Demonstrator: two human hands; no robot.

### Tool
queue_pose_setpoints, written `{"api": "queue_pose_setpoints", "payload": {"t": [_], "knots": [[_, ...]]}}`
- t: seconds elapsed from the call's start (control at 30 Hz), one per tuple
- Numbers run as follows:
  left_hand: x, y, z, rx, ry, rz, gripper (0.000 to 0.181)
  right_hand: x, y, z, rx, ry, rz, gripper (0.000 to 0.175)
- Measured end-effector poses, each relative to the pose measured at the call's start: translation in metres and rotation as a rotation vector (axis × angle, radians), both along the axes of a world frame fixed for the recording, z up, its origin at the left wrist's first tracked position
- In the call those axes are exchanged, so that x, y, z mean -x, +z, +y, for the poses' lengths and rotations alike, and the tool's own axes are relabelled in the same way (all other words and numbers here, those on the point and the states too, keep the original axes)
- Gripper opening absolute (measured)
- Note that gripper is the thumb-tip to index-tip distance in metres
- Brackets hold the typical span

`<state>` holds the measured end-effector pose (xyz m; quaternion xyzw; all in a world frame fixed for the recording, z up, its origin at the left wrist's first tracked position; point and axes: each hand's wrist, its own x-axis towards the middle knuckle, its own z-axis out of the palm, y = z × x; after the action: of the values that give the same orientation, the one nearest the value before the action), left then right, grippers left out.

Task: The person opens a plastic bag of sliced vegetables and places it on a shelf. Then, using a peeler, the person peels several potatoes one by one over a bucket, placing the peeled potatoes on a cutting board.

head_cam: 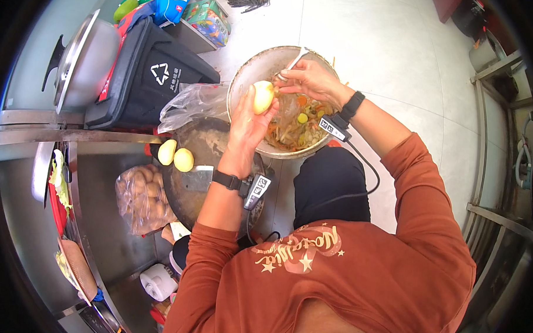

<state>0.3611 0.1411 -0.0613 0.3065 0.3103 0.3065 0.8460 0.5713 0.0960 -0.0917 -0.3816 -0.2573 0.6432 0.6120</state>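
Note:
My left hand holds a peeled potato upright between thumb and fingers, over the near left rim of a large metal pot. Just right of it, my right hand grips a vegetable peeler, its head close to the potato. Inside the pot lie vegetable scraps with orange and green-yellow slices. Two more peeled potatoes rest on a round, dark board at the left, beside the broad blade of a cleaver, partly hidden by my left forearm.
A clear bag of unpeeled potatoes sits left of the board. An empty-looking clear plastic bag lies against the pot. Behind it stands a black waste bin. Metal shelving borders the left; another metal rack stands at right.

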Motion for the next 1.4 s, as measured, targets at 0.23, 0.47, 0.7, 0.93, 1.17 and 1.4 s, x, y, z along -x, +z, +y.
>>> {"api": "queue_pose_setpoints", "payload": {"t": [0.23,0.47,0.7,0.93,1.17,1.4], "knots": [[-0.009,-0.009,-0.002,0.146,-0.02,-0.074,0.038,0.009,0.002,0.001,-0.167,0.019,-0.129,0.02],[-0.005,-0.011,0.011,0.406,-0.037,-0.148,0.041,0.005,0.002,-0.003,-0.123,0.071,-0.104,0.024],[-0.008,-0.007,0.0,0.467,-0.121,-0.266,0.049,-0.002,0.002,0.003,-0.013,0.019,-0.007,0.021],[-0.007,0.007,-0.004,0.596,-0.121,-0.19,0.058,0.009,0.005,-0.002,-0.184,0.119,-0.125,0.02],[-0.003,-0.005,-0.005,0.138,-0.118,0.074,0.054,0.023,0.012,-0.002,-0.202,0.039,-0.393,0.024],[-0.003,0.001,-0.001,0.261,-0.198,0.008,0.05,0.0,0.009,0.008,0.111,0.043,-0.029,0.026]]}}
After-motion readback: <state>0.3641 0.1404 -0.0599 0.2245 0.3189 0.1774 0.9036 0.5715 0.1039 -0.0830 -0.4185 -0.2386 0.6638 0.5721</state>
